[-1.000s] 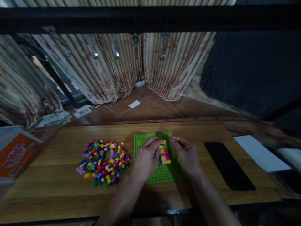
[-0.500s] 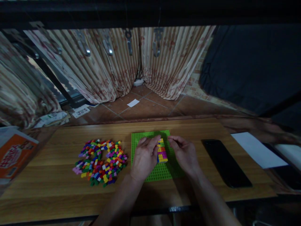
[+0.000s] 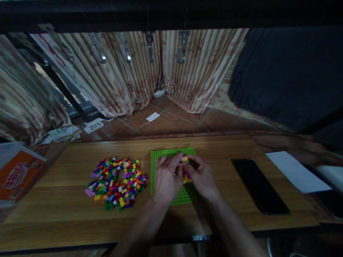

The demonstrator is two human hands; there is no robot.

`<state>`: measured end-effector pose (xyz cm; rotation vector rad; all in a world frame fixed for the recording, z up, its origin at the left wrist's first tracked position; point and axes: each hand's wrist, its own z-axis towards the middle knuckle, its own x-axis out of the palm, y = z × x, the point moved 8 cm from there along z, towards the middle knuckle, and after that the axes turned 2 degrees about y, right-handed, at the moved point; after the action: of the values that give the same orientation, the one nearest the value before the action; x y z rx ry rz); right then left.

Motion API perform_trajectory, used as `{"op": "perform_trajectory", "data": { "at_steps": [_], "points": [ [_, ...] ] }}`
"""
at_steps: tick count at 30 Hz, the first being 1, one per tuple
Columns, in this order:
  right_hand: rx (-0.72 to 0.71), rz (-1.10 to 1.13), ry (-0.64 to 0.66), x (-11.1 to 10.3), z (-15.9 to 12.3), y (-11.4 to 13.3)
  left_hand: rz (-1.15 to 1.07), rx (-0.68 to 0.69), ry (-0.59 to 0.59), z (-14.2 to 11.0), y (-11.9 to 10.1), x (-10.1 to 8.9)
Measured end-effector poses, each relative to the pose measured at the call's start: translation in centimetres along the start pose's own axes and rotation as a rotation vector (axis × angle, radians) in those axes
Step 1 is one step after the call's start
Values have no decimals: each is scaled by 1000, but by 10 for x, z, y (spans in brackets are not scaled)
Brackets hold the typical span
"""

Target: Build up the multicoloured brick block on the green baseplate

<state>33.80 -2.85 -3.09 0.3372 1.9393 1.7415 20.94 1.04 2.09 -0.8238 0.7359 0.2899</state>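
A small multicoloured block of toy building bricks (image 3: 185,178) stands on the green studded baseplate (image 3: 182,200), with yellow and magenta bricks showing. Fingers hide much of it. My left hand (image 3: 167,178) is curled along its left side, with fingertips against its upper end. From the right, my right hand (image 3: 200,176) closes its thumb and fingers around the same block near the top. Whether a loose brick sits between the fingertips cannot be made out.
Left of the baseplate lies a spread pile of small coloured bricks (image 3: 128,182) on the wooden table (image 3: 66,214). A black phone-like slab (image 3: 259,185) and white paper (image 3: 297,171) lie to the right. An orange and white box (image 3: 18,175) stands at the far left.
My right hand has moved left from beside the brick block onto its right side, covering more of it. The left hand stays at the block. The view has shifted slightly.
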Motion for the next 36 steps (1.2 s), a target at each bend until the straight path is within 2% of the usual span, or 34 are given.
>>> {"op": "perform_trajectory", "data": {
  "at_steps": [6, 12, 16, 20, 23, 26, 32, 36],
  "points": [
    [45, 44, -41, -1, 2, -2, -17, -11, 72, -3, 0, 2],
    [51, 24, -30, 1, 3, -4, -86, -88, 30, -2, 6, -9],
    [74, 68, -31, 1, 4, -10, -98, -176, -83, 1, 29, -30],
    [116, 70, 5, 2, 4, -13, -72, -320, -152, 4, 75, -59],
    [128, 101, -16, -4, 3, -10, 2, -424, -89, 3, 107, -77],
    [142, 142, -61, -12, 1, -6, 118, -445, 3, 0, 123, -92],
    [168, 145, -159, -27, 3, -15, 154, -450, 246, -13, 140, -99],
    [133, 113, -150, -27, 6, -19, 104, -390, 305, -18, 138, -97]
  ]
}}
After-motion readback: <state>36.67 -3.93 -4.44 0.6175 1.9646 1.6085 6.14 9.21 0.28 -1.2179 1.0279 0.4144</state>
